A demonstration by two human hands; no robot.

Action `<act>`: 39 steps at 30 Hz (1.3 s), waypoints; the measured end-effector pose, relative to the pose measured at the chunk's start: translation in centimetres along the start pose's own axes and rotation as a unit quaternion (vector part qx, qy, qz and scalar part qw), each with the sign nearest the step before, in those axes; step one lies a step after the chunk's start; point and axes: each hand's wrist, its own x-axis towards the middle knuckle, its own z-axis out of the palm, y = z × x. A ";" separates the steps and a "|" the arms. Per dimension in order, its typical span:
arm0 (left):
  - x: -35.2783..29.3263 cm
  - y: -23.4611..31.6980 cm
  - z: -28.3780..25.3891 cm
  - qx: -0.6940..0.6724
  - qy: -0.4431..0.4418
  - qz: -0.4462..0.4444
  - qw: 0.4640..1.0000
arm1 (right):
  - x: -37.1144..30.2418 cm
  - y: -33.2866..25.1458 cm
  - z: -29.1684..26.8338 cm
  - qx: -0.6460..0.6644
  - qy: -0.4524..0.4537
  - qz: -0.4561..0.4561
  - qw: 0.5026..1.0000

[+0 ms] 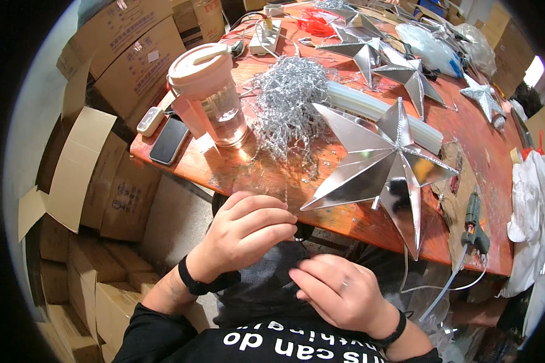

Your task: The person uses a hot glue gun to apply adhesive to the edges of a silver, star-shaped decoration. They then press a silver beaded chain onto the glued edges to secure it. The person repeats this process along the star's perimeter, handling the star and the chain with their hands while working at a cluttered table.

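Head view: left hand [248, 233] and right hand [342, 290] are curled, grip indeterminable, near the shiny silver five-pointed star [369, 166] on the red wooden worktop [496, 206].

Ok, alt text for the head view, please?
The left hand and right hand hover over the lap beside a red table, anything held too small to tell. On it are a big silver star, tinsel, cup, phone and glue gun.
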 end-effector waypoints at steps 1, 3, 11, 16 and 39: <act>0.5 0.4 -0.3 -0.017 0.014 0.011 1.000 | -0.3 -0.3 -0.6 0.016 0.027 0.000 1.000; 1.6 1.2 -0.7 -0.047 0.031 0.053 0.997 | -0.7 -0.7 -1.7 0.035 0.079 0.020 0.996; 4.3 4.7 0.4 -0.192 -0.002 0.088 0.977 | -0.9 -1.3 -4.5 -0.046 0.113 0.014 0.992; 5.1 3.4 -0.5 -0.219 -0.019 0.031 0.975 | -2.4 -2.2 -6.9 -0.045 0.148 0.107 0.982; 10.0 1.7 0.2 -0.283 -0.084 -0.127 0.947 | -11.6 0.9 -13.9 0.189 0.567 0.362 0.715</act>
